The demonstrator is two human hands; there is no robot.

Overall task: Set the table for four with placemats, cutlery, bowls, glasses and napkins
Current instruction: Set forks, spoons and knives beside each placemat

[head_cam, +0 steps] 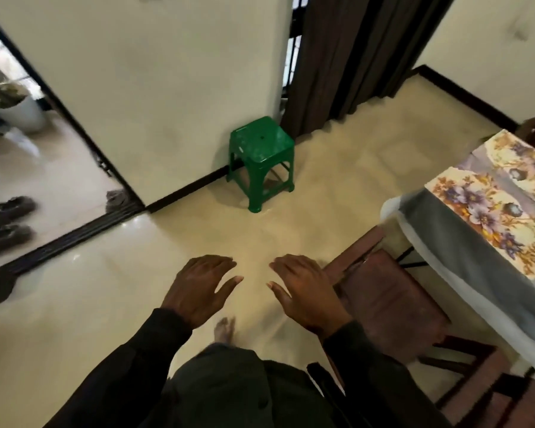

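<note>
**Two mats down, everything else outstanding**

Far left: open doorway, a pair of dark shoes on the floor beyond it, a white plant pot further out. Nothing for the table there.

Left hand: held out over the tiled floor, palm down, fingers straight and slightly spread, holding nothing.

Centre: green stool against the wall, top bare. Dark curtain behind it.

Right hand: mirrors the other, flat, fingers extended, thumb out, nothing in it. The two hands are near each other but apart.

Right: wooden chair just beside the table, which has a grey cloth. Only one corner of the table is in view. On it lie two floral placemats, a near one and a far one, side by side.

Judgement: early stage. At least two of four placemats are laid; whether the others are down cannot be told. No cutlery, bowls, glasses or napkins visible anywhere. With both hands free and the view turned away from the table, a fetching trip looks likely next.
</note>
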